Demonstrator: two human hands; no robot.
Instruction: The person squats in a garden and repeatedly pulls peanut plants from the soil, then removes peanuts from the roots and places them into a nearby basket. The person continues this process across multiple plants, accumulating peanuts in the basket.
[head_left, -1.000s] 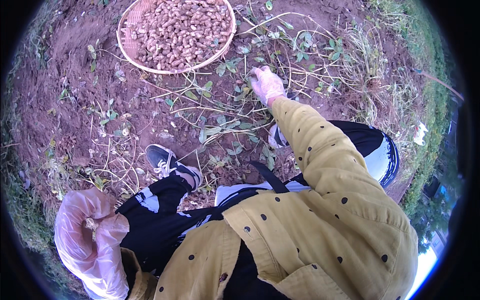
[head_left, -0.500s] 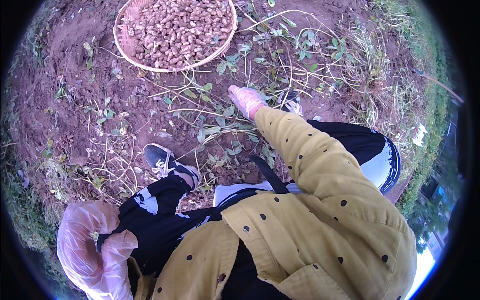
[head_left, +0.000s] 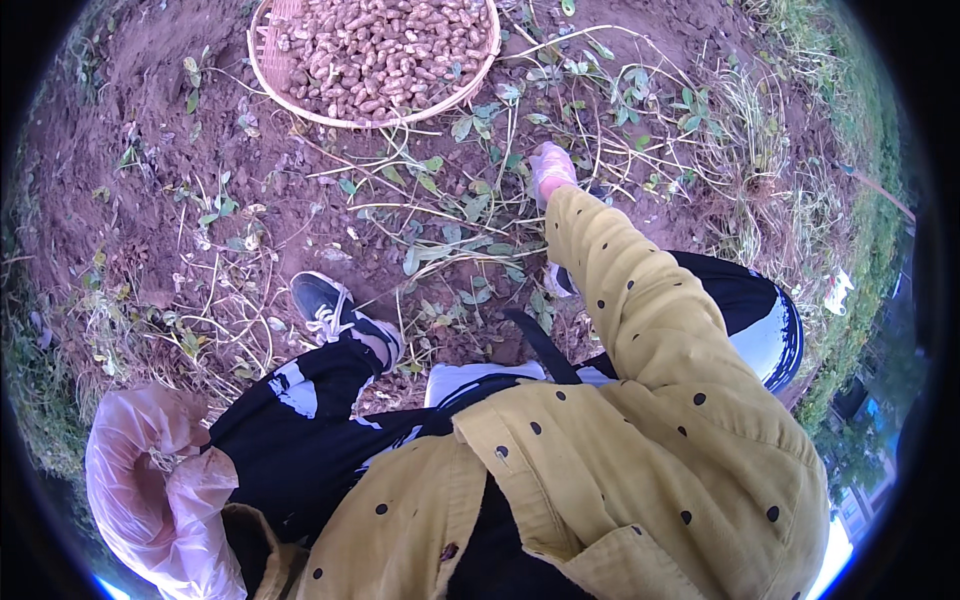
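My right hand (head_left: 552,168), in a thin translucent plastic glove, reaches out among green peanut vines (head_left: 470,215) on the soil. Its fingers are curled together; whatever they may hold is hidden. My left hand (head_left: 150,470), in a loose pinkish plastic glove, hovers by my left knee. Its thumb and bent fingers stand apart, and I see nothing held between them. A round woven basket (head_left: 262,75) heaped with peanuts (head_left: 385,55) sits on the ground at the far side, left of my right hand.
My left shoe (head_left: 322,303) rests on reddish-brown soil (head_left: 150,200); the other shoe (head_left: 562,281) is partly hidden by my right sleeve. Dry stalks (head_left: 755,150) lie to the right, with a grassy strip (head_left: 865,200) beyond. A white scrap (head_left: 838,292) lies there.
My right hand has moved to the right and a little farther away over the vines. The left hand stays near the knee. The whole view has shifted slightly.
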